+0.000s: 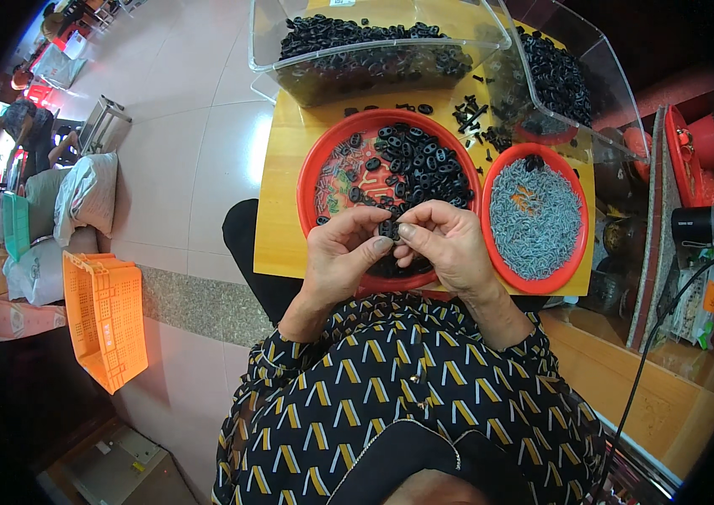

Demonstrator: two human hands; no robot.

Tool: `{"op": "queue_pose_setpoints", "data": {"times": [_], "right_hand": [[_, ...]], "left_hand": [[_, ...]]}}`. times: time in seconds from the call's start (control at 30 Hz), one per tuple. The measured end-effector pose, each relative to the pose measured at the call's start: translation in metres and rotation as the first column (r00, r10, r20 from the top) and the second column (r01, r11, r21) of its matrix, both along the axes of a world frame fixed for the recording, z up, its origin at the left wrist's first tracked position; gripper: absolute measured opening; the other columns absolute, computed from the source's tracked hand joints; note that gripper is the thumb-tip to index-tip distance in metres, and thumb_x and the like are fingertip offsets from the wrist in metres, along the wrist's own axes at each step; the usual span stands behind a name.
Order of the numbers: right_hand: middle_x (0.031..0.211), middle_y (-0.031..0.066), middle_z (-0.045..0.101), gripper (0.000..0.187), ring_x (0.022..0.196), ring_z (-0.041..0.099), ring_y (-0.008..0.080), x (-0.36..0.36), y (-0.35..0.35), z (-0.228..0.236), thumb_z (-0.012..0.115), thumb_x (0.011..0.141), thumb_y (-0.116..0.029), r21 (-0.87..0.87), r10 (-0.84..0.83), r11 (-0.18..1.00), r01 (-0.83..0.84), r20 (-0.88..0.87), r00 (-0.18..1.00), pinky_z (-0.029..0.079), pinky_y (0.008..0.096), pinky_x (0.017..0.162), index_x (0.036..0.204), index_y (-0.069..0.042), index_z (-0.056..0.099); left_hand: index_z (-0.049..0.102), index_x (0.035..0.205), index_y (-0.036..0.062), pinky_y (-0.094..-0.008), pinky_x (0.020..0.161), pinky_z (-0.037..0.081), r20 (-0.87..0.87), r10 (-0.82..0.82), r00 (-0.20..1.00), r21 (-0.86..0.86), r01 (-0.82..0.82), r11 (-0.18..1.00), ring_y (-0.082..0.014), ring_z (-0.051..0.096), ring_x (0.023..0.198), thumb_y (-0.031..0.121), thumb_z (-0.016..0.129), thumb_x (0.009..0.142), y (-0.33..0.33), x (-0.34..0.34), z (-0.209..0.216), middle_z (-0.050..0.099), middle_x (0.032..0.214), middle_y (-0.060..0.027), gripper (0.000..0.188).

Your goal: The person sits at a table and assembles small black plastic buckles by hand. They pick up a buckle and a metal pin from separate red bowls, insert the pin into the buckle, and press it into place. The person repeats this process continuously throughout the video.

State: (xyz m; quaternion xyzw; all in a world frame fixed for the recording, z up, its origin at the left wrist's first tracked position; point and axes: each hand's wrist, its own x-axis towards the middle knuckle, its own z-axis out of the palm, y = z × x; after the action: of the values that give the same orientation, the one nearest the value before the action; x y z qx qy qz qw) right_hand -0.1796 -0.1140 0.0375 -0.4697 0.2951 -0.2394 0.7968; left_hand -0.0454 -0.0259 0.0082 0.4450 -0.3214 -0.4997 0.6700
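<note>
Between my fingertips is a small black oval plastic piece (pixel 388 228), pinched from both sides over the near part of a round red tray (pixel 306 172). My left hand (pixel 338 252) is closed on its left side, and my right hand (pixel 451 249) is closed on its right side. Fingers cover much of the piece, so any screw in it cannot be made out. Loose black oval pieces (pixel 428 164) with holes are heaped in the tray's right half. To the right, a second red tray (pixel 582 220) holds many small grey metal screws (pixel 535 223).
Behind the trays stand two clear plastic bins (pixel 378 52) (pixel 559 84) of black parts. Loose black pieces (pixel 471 114) lie on the yellow table (pixel 277 227). An orange crate (pixel 104 316) and white sacks (pixel 87 195) are at left. A black cable (pixel 647 345) hangs at right.
</note>
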Motion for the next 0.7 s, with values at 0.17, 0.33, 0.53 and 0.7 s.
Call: {"op": "queue_pose_setpoints", "data": {"times": [0.17, 0.33, 0.53, 0.7], "right_hand": [[0.075, 0.0056, 0.058, 0.006, 0.063, 0.058, 0.0091, 0.001, 0.005, -0.002, 0.055, 0.081, -0.002, -0.058, -0.047, 0.997, 0.045, -0.032, 0.998, 0.050, 0.0200, 0.055, 0.084, 0.002, 0.055], [0.075, 0.0054, 0.058, 0.005, 0.063, 0.058, 0.0089, 0.002, 0.005, -0.003, 0.054, 0.081, -0.002, -0.081, -0.061, 0.995, 0.058, -0.035, 0.998, 0.050, 0.0199, 0.055, 0.084, 0.002, 0.054], [0.075, 0.0054, 0.058, 0.004, 0.063, 0.058, 0.0088, 0.003, 0.006, -0.004, 0.055, 0.081, -0.001, -0.092, -0.037, 0.995, 0.035, -0.022, 0.999, 0.050, 0.0199, 0.056, 0.083, 0.002, 0.055], [0.075, 0.0051, 0.058, 0.006, 0.064, 0.058, 0.0092, 0.000, -0.003, -0.005, 0.056, 0.080, -0.002, -0.030, 0.085, 0.996, -0.084, 0.019, 0.996, 0.050, 0.0200, 0.056, 0.085, 0.002, 0.055]], "left_hand": [[0.054, 0.101, -0.0029, -0.0186, 0.065, 0.045, -0.028, 0.024, 0.999, -0.010, -0.024, 1.000, -0.0068, 0.052, 0.073, -0.004, 0.059, 0.077, -0.001, -0.004, 0.002, 0.055, 0.080, -0.0021, 0.025], [0.054, 0.101, -0.0031, -0.0187, 0.064, 0.044, -0.012, 0.040, 0.999, -0.005, -0.040, 0.999, -0.0067, 0.052, 0.073, -0.004, 0.059, 0.076, -0.002, -0.005, -0.002, 0.055, 0.081, -0.0021, 0.026], [0.055, 0.101, -0.0024, -0.0184, 0.064, 0.044, 0.044, 0.048, 0.998, -0.008, -0.048, 0.999, -0.0064, 0.052, 0.072, -0.004, 0.060, 0.075, 0.001, -0.003, -0.002, 0.055, 0.081, -0.0014, 0.027], [0.055, 0.101, -0.0018, -0.0185, 0.063, 0.044, 0.030, 0.003, 1.000, 0.002, -0.003, 1.000, -0.0066, 0.053, 0.071, -0.005, 0.060, 0.075, 0.005, 0.003, -0.009, 0.056, 0.080, -0.0020, 0.026]]}}
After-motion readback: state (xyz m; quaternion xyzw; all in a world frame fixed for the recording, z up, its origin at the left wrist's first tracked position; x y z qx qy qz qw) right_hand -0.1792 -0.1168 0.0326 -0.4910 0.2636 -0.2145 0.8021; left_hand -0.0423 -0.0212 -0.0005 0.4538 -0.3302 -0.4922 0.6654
